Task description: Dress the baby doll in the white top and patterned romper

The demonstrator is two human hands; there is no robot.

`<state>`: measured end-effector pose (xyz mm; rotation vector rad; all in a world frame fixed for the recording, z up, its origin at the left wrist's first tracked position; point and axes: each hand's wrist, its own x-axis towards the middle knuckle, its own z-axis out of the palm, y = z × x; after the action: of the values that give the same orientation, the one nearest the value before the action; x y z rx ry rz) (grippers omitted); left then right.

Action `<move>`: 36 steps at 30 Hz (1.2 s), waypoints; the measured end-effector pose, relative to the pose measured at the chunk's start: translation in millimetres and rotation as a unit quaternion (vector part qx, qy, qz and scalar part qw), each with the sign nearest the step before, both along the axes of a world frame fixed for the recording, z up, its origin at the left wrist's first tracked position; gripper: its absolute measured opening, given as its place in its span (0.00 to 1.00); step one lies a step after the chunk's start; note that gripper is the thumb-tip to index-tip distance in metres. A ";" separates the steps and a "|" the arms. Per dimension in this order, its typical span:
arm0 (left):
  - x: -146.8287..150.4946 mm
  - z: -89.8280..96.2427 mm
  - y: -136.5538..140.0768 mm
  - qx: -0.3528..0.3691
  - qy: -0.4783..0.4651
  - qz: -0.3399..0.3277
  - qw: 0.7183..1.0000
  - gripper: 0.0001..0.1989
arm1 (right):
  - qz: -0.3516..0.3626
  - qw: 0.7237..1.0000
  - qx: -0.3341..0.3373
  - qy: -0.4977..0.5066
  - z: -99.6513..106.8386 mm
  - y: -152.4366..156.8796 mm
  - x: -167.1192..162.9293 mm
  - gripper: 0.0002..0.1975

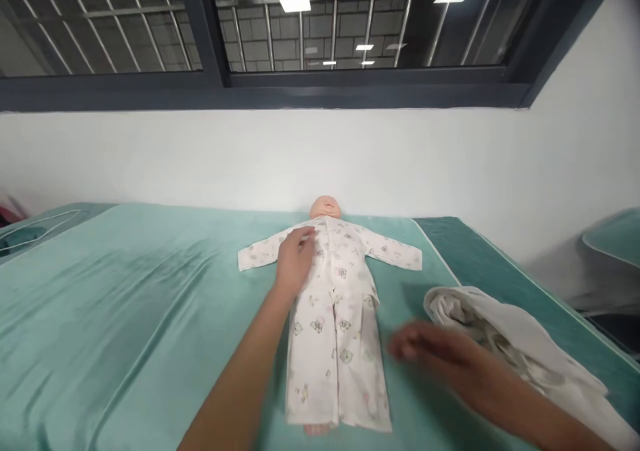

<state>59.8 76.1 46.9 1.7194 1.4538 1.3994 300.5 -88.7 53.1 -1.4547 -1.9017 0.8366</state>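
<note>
A baby doll (325, 207) lies on its back, its head toward the wall. It wears a white long-sleeved top (345, 251) with small printed animals and matching trousers (313, 354). Both sleeves are spread out sideways, and a bit of a foot (317, 429) shows under the left trouser leg. My left hand (296, 257) rests on the left side of the top's chest, fingers loosely bent and holding nothing visible. Beside the right trouser leg, my right hand (433, 344) is over the sheet, apart from the clothes. Motion blurs its fingers.
A crumpled white cloth (520, 337) lies on the right, partly behind my right forearm. A green sheet (125, 291) covers the bed, with folds on the left. White wall (250, 157) and a dark-framed barred window (350, 89) stand behind. A green rounded edge (615, 237) juts in at right.
</note>
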 end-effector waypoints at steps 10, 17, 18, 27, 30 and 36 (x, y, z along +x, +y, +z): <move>19.4 -12.0 92.6 -0.029 0.094 -0.076 0.992 0.18 | -0.151 0.960 0.103 0.211 -27.6 258.0 -92.9 0.11; 18.4 -11.9 91.7 -0.045 0.115 -0.071 0.990 0.19 | -0.108 0.976 0.066 0.180 -34.2 262.8 -85.3 0.11; 18.7 -11.4 91.6 -0.045 0.114 -0.072 0.990 0.19 | -0.107 0.975 0.064 0.183 -32.9 262.3 -85.5 0.11; 20.0 -12.5 90.0 -0.038 0.094 -0.072 0.992 0.18 | -0.094 0.964 0.081 0.234 -36.5 264.7 -85.8 0.09; 20.5 -12.8 90.0 -0.036 0.090 -0.070 0.993 0.18 | -0.094 0.963 0.091 0.236 -39.0 266.8 -85.5 0.10; 21.0 -15.2 87.8 -0.031 0.073 -0.061 0.995 0.16 | -0.094 0.959 0.093 0.252 -40.6 268.0 -85.7 0.11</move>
<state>80.7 163.9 31.7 1.8712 1.4256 1.1740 214.8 179.2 12.5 -1.1491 -1.3964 0.8189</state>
